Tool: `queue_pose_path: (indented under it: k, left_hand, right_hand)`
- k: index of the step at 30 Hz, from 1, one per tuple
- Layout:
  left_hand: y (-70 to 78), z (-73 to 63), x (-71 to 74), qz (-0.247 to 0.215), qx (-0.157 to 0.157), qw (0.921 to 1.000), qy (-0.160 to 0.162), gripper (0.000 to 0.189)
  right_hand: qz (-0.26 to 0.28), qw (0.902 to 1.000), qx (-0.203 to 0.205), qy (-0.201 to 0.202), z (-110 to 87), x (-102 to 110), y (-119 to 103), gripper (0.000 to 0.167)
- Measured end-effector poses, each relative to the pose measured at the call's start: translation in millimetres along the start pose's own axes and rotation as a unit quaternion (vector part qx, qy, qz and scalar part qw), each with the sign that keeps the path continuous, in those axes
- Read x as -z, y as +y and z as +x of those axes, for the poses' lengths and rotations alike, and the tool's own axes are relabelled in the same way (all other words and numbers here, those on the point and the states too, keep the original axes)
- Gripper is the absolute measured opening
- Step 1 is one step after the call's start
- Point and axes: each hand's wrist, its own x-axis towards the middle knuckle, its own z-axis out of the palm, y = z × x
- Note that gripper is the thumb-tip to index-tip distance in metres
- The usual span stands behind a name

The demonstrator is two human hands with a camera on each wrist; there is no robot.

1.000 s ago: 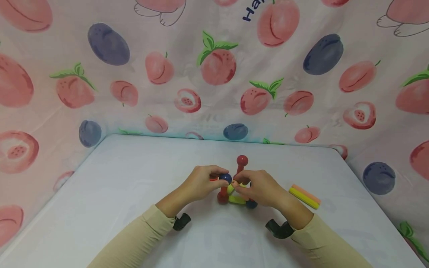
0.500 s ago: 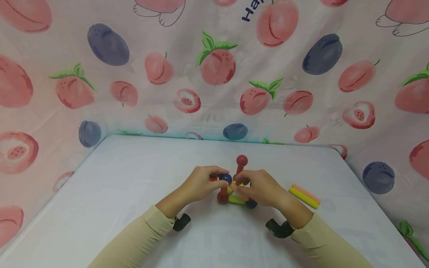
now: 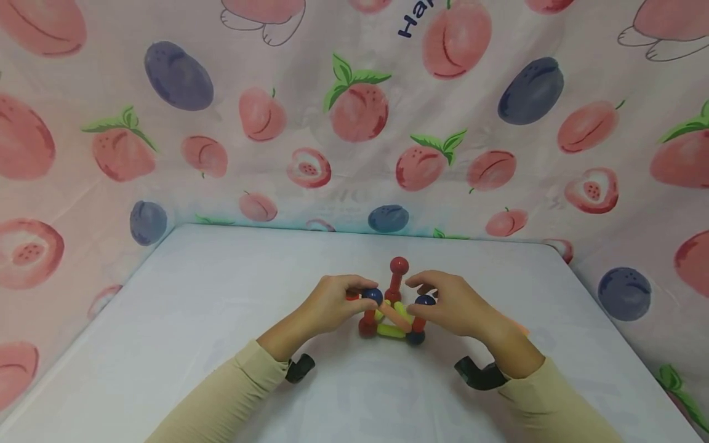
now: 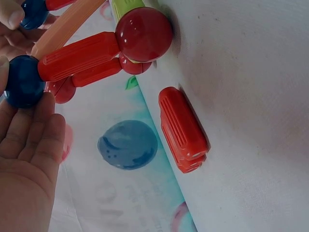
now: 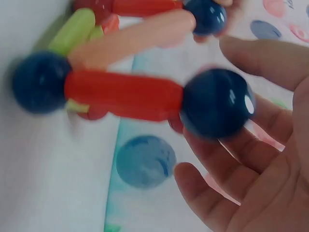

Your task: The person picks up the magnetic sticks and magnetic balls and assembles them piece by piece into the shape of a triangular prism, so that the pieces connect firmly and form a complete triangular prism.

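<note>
Farthest left, the left hand (image 3: 332,304) is where it was a second ago, thumb and fingers (image 4: 42,126) narrow, holding the left blue ball (image 3: 372,297) atop its red rod (image 4: 79,57). The peach rod (image 3: 396,317) meets that ball and slants down rightward towards the lower blue ball (image 3: 415,338); whether it touches there I cannot tell. The right hand has just left the peach rod and shifted right, so the rod now stays up without it, probably held by the left blue ball. Its fingers stand wide around the right blue ball (image 3: 424,300), the thumb apart from it; whether any fingertip touches is unclear. The brace thus seems placed but unproven, and letting go on the left could unsettle it.

As for room, spare red rods (image 4: 182,128) lie on the tabletop (image 3: 249,271) near the left hand, limiting a low move that way. Behind, the rear post's red top ball (image 3: 399,266) stands between the hands, with the far edge well beyond. Rightward, a spare peach rod (image 3: 522,329) shows past the right wrist; the side edge is well apart.
</note>
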Motion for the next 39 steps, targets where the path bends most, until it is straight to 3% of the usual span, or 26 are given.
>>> queue_pose_path:
  k: [7,14,19,27,34,39]
  left_hand:
    - [1.1,-0.3,-0.3,0.006,-0.001,1.0,-0.006,0.035]
    - [5.0,-0.2,0.6,0.053,-0.013,0.9985,-0.004,0.049]
    - [7.9,1.0,0.7,0.053,-0.004,0.9986,0.003,0.04]
    - [6.6,6.2,2.9,0.046,-0.004,0.9989,-0.007,0.033]
    - [4.9,12.8,4.6,0.04,-0.001,0.9992,-0.004,0.035]
    - [8.1,10.7,3.6,0.061,0.004,0.9979,0.021,0.039]
  right_hand:
    - [0.013,0.9996,-0.016,-0.022,-15.9,8.9,15.6,0.047]
    - [0.02,0.9995,-0.007,-0.024,-21.2,3.3,24.5,0.046]
    - [0.04,0.9989,-0.005,-0.023,-22.8,4.1,22.7,0.045]
    - [0.069,0.9959,-0.022,-0.055,-28.2,4.2,15.3,0.042]
    - [0.07,0.9946,0.0,-0.077,-32.8,2.9,9.0,0.043]
    - [0.058,0.9971,0.005,-0.049,-34.7,9.3,9.5,0.042]
